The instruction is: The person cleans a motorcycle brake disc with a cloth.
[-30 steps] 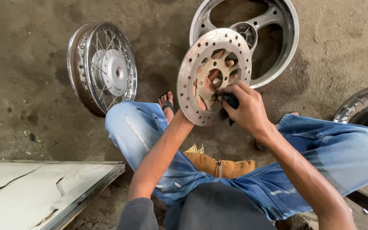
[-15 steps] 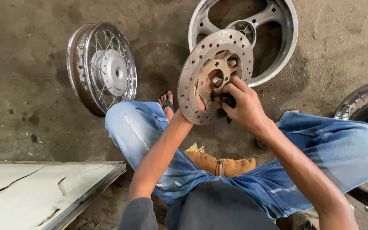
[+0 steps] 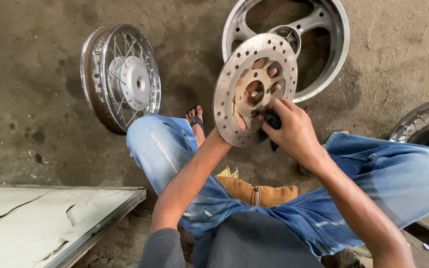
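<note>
Brake disc [image 3: 234,99]: round, drilled, rust-tinged, held upright above the knees. Left hand [image 3: 242,116]: mostly hidden behind the disc, supporting it from the back, fingers showing through its centre cut-outs. Right hand [image 3: 291,131]: clenched on a dark cloth [image 3: 272,120], pressed against the disc's face near the hub opening. Spoked wheel [image 3: 122,77]: standing on the concrete floor [image 3: 31,74], left of the disc. Alloy wheel rim [image 3: 331,54]: lying on the floor beyond the disc. White board [image 3: 40,223]: lower left, cracked.
</note>
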